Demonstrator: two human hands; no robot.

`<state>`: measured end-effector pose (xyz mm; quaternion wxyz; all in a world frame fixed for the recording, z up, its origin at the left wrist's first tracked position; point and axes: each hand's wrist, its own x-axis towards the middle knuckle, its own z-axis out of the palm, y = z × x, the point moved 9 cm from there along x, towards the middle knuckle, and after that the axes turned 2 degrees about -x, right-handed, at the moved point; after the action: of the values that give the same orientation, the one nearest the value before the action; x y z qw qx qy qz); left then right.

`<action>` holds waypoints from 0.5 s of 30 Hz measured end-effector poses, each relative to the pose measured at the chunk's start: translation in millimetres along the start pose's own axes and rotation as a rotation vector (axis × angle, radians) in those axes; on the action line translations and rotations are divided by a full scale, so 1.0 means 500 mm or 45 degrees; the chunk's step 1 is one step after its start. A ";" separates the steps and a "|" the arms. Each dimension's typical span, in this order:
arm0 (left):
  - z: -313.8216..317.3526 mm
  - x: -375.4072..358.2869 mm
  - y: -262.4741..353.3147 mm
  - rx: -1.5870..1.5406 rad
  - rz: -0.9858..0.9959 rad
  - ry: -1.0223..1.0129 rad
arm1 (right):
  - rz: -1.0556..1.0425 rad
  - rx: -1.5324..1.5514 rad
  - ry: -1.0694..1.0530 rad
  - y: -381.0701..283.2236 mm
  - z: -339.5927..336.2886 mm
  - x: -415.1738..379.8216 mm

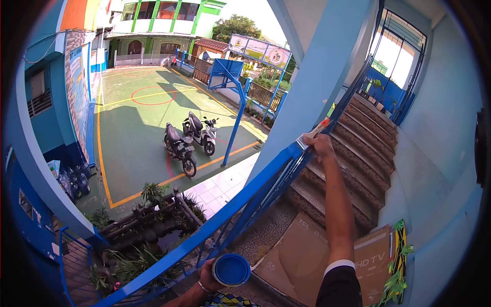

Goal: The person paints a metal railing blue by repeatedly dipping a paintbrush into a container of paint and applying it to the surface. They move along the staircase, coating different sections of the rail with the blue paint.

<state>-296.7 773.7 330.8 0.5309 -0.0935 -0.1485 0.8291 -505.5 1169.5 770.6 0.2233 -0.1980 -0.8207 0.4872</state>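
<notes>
My right hand (321, 147) is closed around a paintbrush (324, 123) with an orange-tipped handle. The brush's bristles touch the top of the blue stair railing (255, 190), near the light blue pillar (312, 87). Low in the view, my left hand (208, 277) grips the side of an open can of blue paint (231, 269). The can is close beside the lower part of the railing, and blue paint shows inside it. Some fingers of my left hand are hidden by the can.
Patterned steps (365, 148) climb to a blue gate at the upper right. Flattened cardboard boxes (294, 256) lie below them. Beyond the railing are a planted pond, two parked motorbikes (186, 140), a basketball hoop post (234, 135) and a green court (128, 148).
</notes>
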 end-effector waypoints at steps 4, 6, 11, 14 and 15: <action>-0.021 0.004 0.006 0.035 0.034 0.018 | -0.040 -0.231 0.373 0.071 -0.092 0.117; -0.029 0.009 0.009 0.056 0.052 0.027 | -0.118 -0.387 0.533 0.103 -0.132 0.171; -0.043 0.024 0.021 0.080 0.099 0.046 | -0.289 -0.645 0.864 0.020 -0.137 0.145; -0.048 0.036 0.026 0.092 0.116 0.069 | -0.452 -0.699 0.790 0.019 -0.110 0.157; -0.050 0.040 0.026 0.094 0.120 0.075 | -0.495 -0.744 0.730 0.026 -0.098 0.162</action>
<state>-308.3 790.6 302.7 0.4986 -0.1053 -0.0976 0.8549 -543.4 1254.4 794.0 0.4638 -0.2219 -0.8507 0.1096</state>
